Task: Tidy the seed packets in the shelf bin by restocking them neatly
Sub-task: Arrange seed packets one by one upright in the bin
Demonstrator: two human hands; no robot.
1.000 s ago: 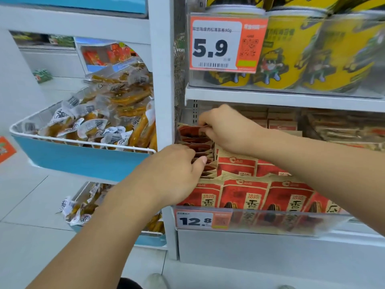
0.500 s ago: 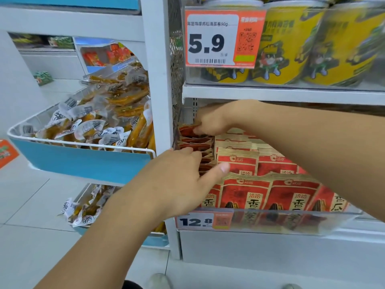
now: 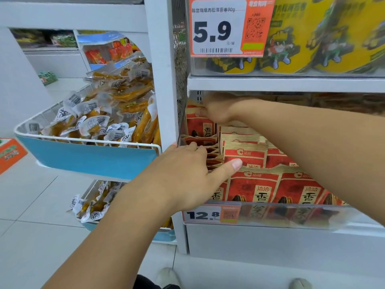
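Red and gold seed packets (image 3: 256,184) fill the shelf bin behind a clear front lip (image 3: 291,215). At the far left of the bin, my right hand (image 3: 216,109) pinches the top of one red packet (image 3: 200,125) and holds it upright, raised above the row. My left hand (image 3: 187,176) lies lower on the left stack of flat-lying packets (image 3: 210,155); its fingers are straight on their top edges and its thumb points right.
A white shelf post (image 3: 162,80) and wire mesh side stand just left of the bin. Further left hangs a blue basket (image 3: 87,157) of vacuum-packed snacks, with another below. Yellow tubs (image 3: 291,38) sit on the shelf above. Price tags read 5.9 and 12.8.
My right hand has lifted a red packet at the back left so its front now shows. My left hand stays on the left stack, thumb spread out to the right.
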